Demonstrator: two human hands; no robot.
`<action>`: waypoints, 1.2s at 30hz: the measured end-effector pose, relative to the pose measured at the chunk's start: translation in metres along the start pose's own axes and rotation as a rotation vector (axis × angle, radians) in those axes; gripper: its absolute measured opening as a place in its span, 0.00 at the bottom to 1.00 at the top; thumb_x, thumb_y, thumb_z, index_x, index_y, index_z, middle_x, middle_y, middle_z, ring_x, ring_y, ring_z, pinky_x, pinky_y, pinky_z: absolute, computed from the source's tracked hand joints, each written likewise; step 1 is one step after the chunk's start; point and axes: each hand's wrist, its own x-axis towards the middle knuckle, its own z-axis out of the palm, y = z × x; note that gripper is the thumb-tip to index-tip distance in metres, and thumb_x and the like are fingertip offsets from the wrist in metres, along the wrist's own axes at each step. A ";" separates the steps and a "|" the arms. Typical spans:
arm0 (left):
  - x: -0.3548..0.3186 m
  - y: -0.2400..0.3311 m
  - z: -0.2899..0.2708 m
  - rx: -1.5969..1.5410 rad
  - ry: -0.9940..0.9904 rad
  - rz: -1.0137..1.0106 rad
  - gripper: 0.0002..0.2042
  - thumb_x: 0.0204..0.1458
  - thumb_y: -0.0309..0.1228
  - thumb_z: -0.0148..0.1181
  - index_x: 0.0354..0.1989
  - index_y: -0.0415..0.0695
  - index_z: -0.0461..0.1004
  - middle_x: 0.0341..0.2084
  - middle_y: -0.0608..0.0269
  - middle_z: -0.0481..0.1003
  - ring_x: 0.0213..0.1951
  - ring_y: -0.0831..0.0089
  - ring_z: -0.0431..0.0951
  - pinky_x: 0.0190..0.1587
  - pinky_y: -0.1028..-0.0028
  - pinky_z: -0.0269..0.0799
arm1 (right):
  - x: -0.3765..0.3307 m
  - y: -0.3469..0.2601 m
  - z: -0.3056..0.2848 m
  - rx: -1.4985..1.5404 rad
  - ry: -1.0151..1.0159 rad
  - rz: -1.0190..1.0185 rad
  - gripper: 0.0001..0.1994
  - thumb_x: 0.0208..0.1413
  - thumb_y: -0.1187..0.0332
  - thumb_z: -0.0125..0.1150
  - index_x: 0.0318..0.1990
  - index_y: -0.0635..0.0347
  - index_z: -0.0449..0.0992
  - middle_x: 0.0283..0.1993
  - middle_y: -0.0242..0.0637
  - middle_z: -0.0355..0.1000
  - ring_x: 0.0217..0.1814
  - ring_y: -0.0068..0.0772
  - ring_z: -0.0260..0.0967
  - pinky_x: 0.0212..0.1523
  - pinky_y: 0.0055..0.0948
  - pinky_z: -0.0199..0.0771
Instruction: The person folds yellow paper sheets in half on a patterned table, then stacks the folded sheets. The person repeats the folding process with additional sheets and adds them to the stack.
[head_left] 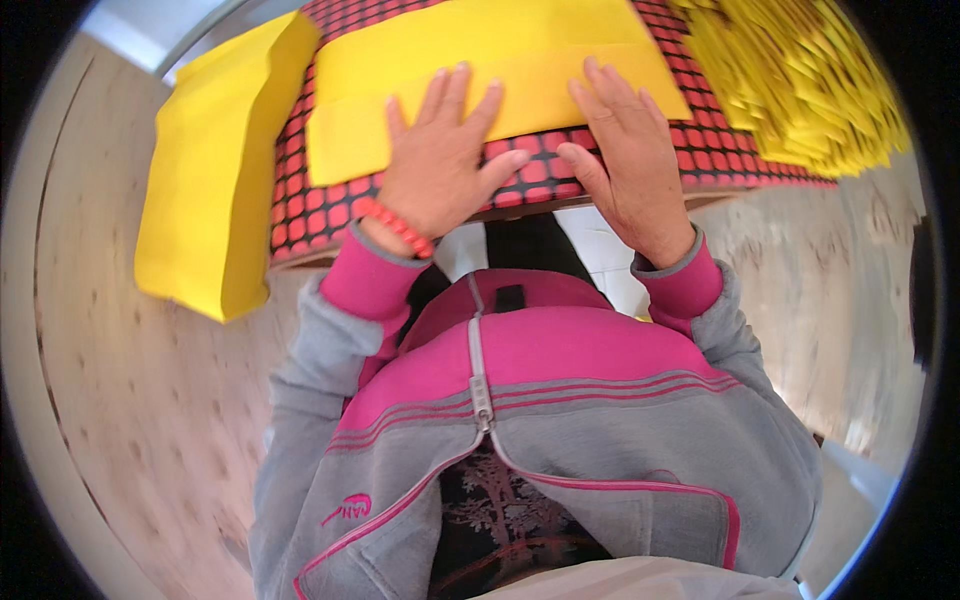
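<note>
A flat yellow sheet (480, 50), paper or thin fabric, lies across the table with a crease or fold line running along its length. My left hand (435, 150) rests on its near edge, fingers spread and thumb pointing right; a red beaded bracelet (395, 228) circles that wrist. On the right part of the same near edge lie the fingertips of my right hand (630, 150), its fingers stretched out and its thumb apart. Neither hand grips anything.
The table wears a red and black checked cover (300, 215). A larger yellow piece (205, 190) hangs over its left edge. At the far right sits a thick pile of folded yellow pieces (800, 90). Pale wooden flooring (160, 400) shows on both sides.
</note>
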 end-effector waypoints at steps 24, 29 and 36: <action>-0.081 -0.072 -0.031 0.057 0.018 -0.275 0.38 0.64 0.53 0.54 0.73 0.36 0.59 0.75 0.46 0.55 0.77 0.53 0.51 0.74 0.39 0.38 | 0.011 -0.017 0.013 0.033 -0.146 -0.079 0.27 0.62 0.56 0.61 0.64 0.61 0.72 0.70 0.45 0.68 0.73 0.45 0.63 0.72 0.47 0.58; -0.045 -0.023 -0.025 0.014 0.167 -0.004 0.31 0.62 0.47 0.57 0.69 0.41 0.64 0.72 0.46 0.59 0.74 0.51 0.56 0.72 0.38 0.43 | 0.015 -0.032 0.015 0.072 -0.086 -0.055 0.23 0.61 0.58 0.62 0.60 0.61 0.74 0.67 0.46 0.70 0.72 0.47 0.64 0.72 0.49 0.58; -0.024 -0.012 -0.018 -0.155 -0.044 0.055 0.30 0.64 0.45 0.54 0.72 0.44 0.63 0.73 0.49 0.59 0.74 0.53 0.56 0.74 0.46 0.45 | 0.014 -0.033 0.029 0.068 -0.100 -0.061 0.23 0.62 0.59 0.60 0.61 0.61 0.74 0.68 0.45 0.69 0.73 0.43 0.63 0.73 0.50 0.57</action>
